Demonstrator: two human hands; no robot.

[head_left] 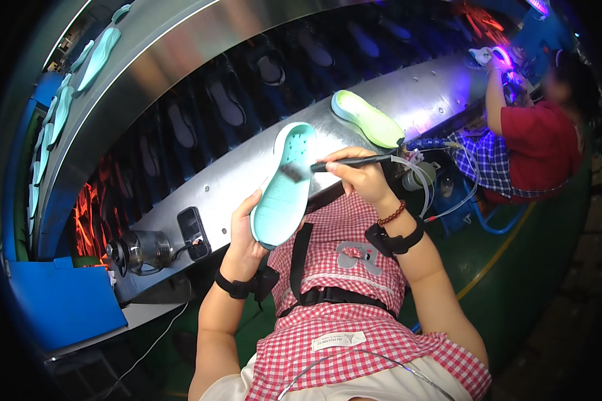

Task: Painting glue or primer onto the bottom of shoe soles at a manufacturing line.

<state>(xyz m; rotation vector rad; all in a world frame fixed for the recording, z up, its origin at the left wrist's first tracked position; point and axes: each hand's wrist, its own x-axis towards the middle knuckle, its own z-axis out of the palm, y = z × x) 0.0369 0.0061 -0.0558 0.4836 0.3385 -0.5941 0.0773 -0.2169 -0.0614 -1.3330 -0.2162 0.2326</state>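
A mint-green shoe sole (274,209), hollow side up, is held tilted by my left hand (245,230), whose fingers grip its edge near the heel. My right hand (362,175) is closed round the black handle of a brush (293,172). The brush's bristles lie against the inside of the sole at its middle, and tubes run from the back of the handle. Small holes show in the sole's far part. Farther right, a second sole (368,119), pale yellow-green inside, lies on the metal ledge.
The curved metal ledge (241,190) runs before me. Behind it, dark conveyor slots carry several soles (226,105). A glass pot (144,252) and a black tray (192,232) stand at left, near a blue box (67,304). A co-worker in red (542,140) sits at right, under purple light.
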